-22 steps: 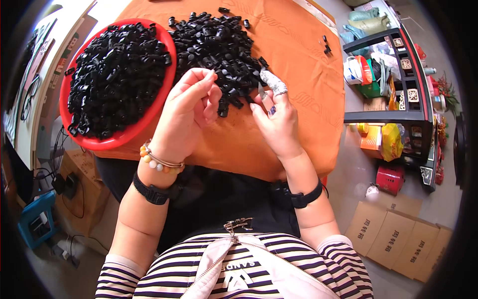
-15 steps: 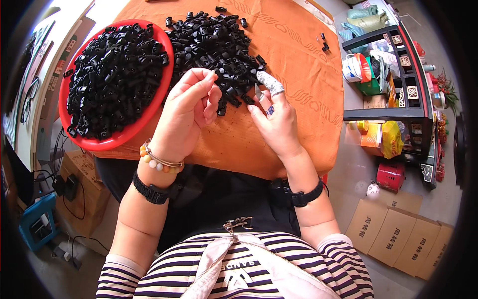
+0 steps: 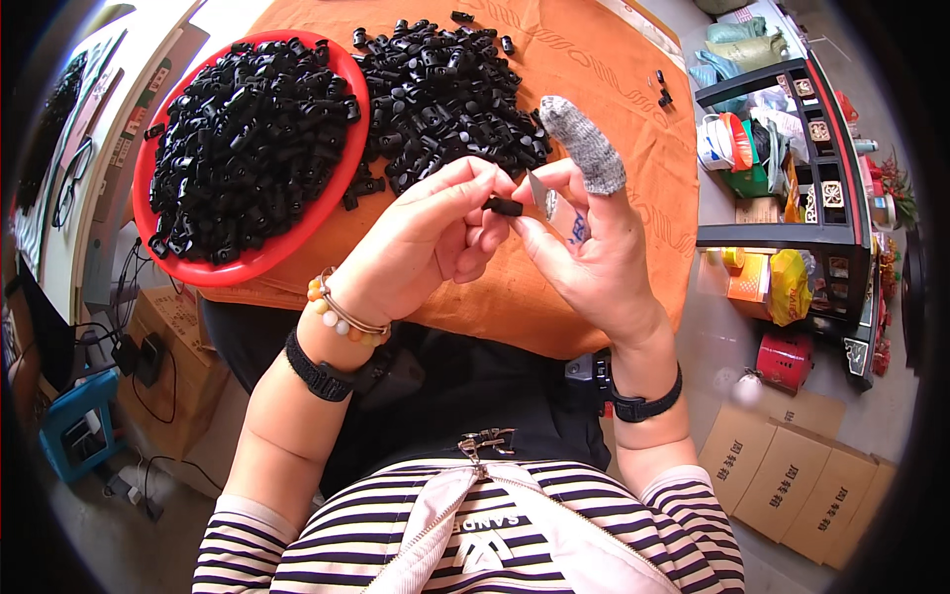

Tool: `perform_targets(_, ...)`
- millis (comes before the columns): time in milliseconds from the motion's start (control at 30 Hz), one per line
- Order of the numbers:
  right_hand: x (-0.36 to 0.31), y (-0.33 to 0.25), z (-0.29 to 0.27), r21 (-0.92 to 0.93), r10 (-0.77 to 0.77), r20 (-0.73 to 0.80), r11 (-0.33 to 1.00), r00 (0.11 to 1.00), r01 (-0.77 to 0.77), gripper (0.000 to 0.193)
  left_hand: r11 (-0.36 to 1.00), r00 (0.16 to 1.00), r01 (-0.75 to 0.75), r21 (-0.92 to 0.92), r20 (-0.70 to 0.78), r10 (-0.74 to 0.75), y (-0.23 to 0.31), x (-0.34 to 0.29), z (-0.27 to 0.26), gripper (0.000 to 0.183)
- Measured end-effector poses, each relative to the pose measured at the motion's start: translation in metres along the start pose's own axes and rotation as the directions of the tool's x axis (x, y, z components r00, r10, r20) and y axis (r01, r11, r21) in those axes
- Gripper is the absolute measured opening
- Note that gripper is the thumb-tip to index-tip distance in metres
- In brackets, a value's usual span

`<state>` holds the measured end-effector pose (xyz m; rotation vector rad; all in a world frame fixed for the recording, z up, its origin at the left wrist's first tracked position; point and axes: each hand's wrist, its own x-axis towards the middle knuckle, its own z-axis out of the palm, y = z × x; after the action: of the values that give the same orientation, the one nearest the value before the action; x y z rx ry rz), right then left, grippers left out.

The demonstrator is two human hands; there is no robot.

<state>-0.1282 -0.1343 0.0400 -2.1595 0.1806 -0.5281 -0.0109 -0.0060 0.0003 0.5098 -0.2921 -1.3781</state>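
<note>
Over the near part of the orange-covered table, my left hand point(image 3: 421, 238) pinches a small black plastic cord lock point(image 3: 506, 207) between thumb and fingers. My right hand point(image 3: 609, 267) is closed on a small knife point(image 3: 538, 194), its metal blade upright right beside the cord lock. Whether the blade touches it I cannot tell. The knife's handle is mostly hidden in my fingers. A grey knitted cover point(image 3: 586, 144) sits on my right index finger, which points up and away. Just beyond my hands lies a heap of similar black cord locks point(image 3: 445, 89).
A red oval tray point(image 3: 213, 274) full of black pieces stands at the table's left. A few loose pieces point(image 3: 664, 97) lie on the orange cloth point(image 3: 663, 178) at far right. Beyond the right edge are a dark shelf unit point(image 3: 772, 235) and cardboard boxes point(image 3: 787, 485) on the floor.
My hands have come together, and a cord lock now shows in the left fingers. The right hand has brought the knife beside it, its covered index finger lifted. The whole view has shifted slightly.
</note>
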Motion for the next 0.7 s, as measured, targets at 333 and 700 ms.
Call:
perform_targets(333, 0.002, -0.017, -0.005, 0.302, 0.172, -0.044, 0.941, 0.984, -0.151, 0.048, 0.983, 0.998, -0.060, -0.176, 0.025, 0.065, 0.006, -0.005, 0.003, 0.020)
perform_targets(700, 0.000, -0.027, 0.001, 0.273, 0.292, 0.162, 0.904, 0.943, -0.327, 0.047, 0.982, 0.987, -0.108, -0.155, 0.097, 0.124, 0.003, -0.005, 0.004, 0.024)
